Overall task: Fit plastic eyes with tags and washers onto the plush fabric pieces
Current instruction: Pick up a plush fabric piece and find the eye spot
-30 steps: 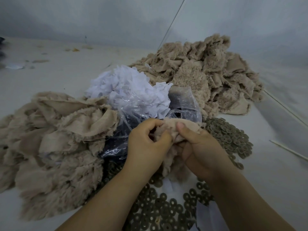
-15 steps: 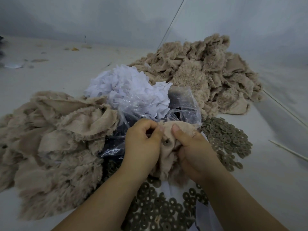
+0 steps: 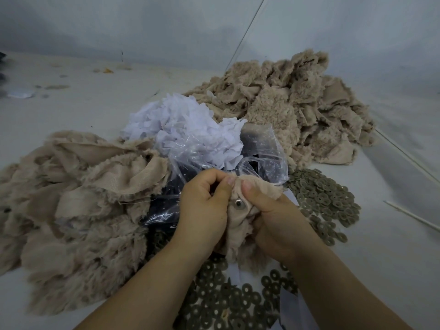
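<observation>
Both hands hold one beige plush piece (image 3: 238, 232) in the middle, its smooth backing turned up. My left hand (image 3: 204, 206) grips its left edge with curled fingers and thumb. My right hand (image 3: 273, 217) pinches its right side, thumb on top. Between the thumbs a small round washer (image 3: 238, 204) sits on the backing with a post in its centre. Olive-grey washers (image 3: 321, 198) lie heaped to the right and in front (image 3: 228, 298). White tags (image 3: 188, 132) fill a clear plastic bag (image 3: 262, 160) behind my hands. The dark contents under the bag are unclear.
A heap of beige plush pieces (image 3: 78, 206) lies at the left, a second heap (image 3: 290, 108) at the back right. Thin pale sticks (image 3: 412, 216) lie on the white table (image 3: 392, 246) at the right. Scraps (image 3: 21, 92) dot the far left.
The plush piece has been spread between my thumbs, and the washer on its backing has come into sight. My hands moved slightly apart.
</observation>
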The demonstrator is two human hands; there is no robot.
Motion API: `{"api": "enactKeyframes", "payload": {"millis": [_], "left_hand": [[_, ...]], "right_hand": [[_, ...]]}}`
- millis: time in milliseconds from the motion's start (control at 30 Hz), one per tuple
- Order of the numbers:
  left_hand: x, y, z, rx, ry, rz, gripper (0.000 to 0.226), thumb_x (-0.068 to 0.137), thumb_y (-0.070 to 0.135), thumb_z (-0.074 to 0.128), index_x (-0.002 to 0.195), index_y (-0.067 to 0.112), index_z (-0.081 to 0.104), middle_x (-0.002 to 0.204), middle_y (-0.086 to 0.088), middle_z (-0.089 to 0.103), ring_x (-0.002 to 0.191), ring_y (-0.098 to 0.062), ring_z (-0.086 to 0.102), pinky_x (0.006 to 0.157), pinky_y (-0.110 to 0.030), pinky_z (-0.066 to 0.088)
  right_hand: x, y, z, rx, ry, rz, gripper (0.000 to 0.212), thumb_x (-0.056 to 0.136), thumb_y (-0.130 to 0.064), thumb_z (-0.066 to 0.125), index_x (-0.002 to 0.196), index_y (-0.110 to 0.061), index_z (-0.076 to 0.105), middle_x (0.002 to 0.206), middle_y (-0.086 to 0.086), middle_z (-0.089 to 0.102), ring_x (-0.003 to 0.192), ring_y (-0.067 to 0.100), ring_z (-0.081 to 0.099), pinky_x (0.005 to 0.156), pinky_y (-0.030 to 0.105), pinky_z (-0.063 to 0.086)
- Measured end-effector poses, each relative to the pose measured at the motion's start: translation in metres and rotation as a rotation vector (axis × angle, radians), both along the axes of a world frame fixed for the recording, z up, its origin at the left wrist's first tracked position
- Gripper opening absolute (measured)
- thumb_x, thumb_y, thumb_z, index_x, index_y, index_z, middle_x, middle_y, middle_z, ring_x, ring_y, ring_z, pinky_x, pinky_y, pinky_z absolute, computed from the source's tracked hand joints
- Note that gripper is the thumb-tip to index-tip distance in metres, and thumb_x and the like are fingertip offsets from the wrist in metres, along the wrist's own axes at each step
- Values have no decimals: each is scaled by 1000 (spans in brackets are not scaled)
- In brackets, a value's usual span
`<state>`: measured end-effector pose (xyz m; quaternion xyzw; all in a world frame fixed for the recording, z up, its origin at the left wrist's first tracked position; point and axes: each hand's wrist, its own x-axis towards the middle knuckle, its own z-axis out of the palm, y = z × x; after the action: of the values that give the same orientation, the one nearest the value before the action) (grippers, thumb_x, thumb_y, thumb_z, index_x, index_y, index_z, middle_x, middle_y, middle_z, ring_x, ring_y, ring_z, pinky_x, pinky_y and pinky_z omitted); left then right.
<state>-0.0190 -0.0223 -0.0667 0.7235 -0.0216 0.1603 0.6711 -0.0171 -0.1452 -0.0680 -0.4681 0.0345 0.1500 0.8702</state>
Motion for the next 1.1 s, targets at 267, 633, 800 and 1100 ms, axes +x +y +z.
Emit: {"api": "enactKeyframes", "payload": {"millis": [267, 633, 800, 1100], "left_hand": [[1, 4, 3, -22, 24, -244, 12, 90, 16, 70, 78, 21, 70, 79, -3, 69, 74, -16, 63, 69, -33, 56], [6, 6, -1, -47, 20, -13, 19, 94, 11, 63, 75, 17, 64, 65, 2, 64, 60, -10, 57, 56, -25, 51], [5, 7, 1, -114, 30, -26, 17, 96, 13, 60, 81, 13, 67, 73, -15, 69, 65, -23, 64, 62, -39, 57], [-1, 6, 2, 89, -47, -145, 14, 82, 38, 72, 78, 26, 66, 72, 12, 64, 64, 3, 58, 57, -15, 48]], "right_hand": [[7, -8, 6, 80, 210, -47, 55, 96, -42, 49, 131, -1, 60, 128, 24, 64, 123, 34, 60, 104, 45, 48], [2, -4, 6, -26, 14, 27, 48, 86, -20, 65, 127, 4, 60, 123, 29, 64, 116, 41, 63, 91, 43, 57], [5, -8, 5, -19, 119, -94, 44, 100, -31, 51, 128, 0, 61, 121, 25, 67, 113, 38, 66, 101, 50, 51], [4, -8, 4, 11, 66, -122, 38, 102, -29, 49, 119, 2, 64, 114, 30, 68, 103, 43, 69, 79, 47, 60]]}}
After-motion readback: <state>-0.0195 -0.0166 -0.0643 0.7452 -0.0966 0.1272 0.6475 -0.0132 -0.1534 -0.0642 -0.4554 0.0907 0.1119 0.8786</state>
